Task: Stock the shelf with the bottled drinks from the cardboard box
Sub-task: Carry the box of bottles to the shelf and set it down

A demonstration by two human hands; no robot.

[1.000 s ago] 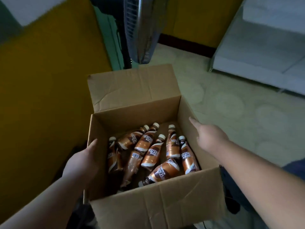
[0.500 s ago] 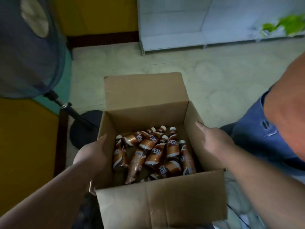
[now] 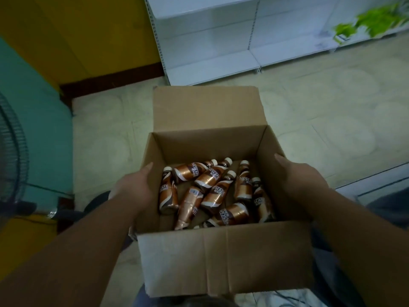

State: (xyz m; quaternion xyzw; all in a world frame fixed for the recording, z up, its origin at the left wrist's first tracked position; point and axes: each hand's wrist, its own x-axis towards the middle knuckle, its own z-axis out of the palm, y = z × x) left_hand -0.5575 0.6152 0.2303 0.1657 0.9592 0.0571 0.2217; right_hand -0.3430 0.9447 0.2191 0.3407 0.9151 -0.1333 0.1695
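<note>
An open cardboard box point(image 3: 225, 260) is carried above the floor, its far flap standing up. Several brown and copper bottled coffee drinks point(image 3: 212, 191) with white caps lie jumbled on its bottom. My left hand point(image 3: 135, 189) grips the box's left wall, thumb along the rim. My right hand point(image 3: 301, 180) holds the right wall the same way. A white shelf unit point(image 3: 212, 69) stands ahead against the wall, its lower shelves bare.
A standing fan point(image 3: 13, 156) is at the left edge, its base on the floor near a yellow and teal wall point(image 3: 66, 41). Green packaging point(image 3: 371, 23), blurred, lies on a shelf at the top right. Pale tiled floor point(image 3: 332, 111) lies between box and shelf.
The view has swung right: the fan slid to the left edge and the white shelf came in ahead. Both hands keep the same hold on the box.
</note>
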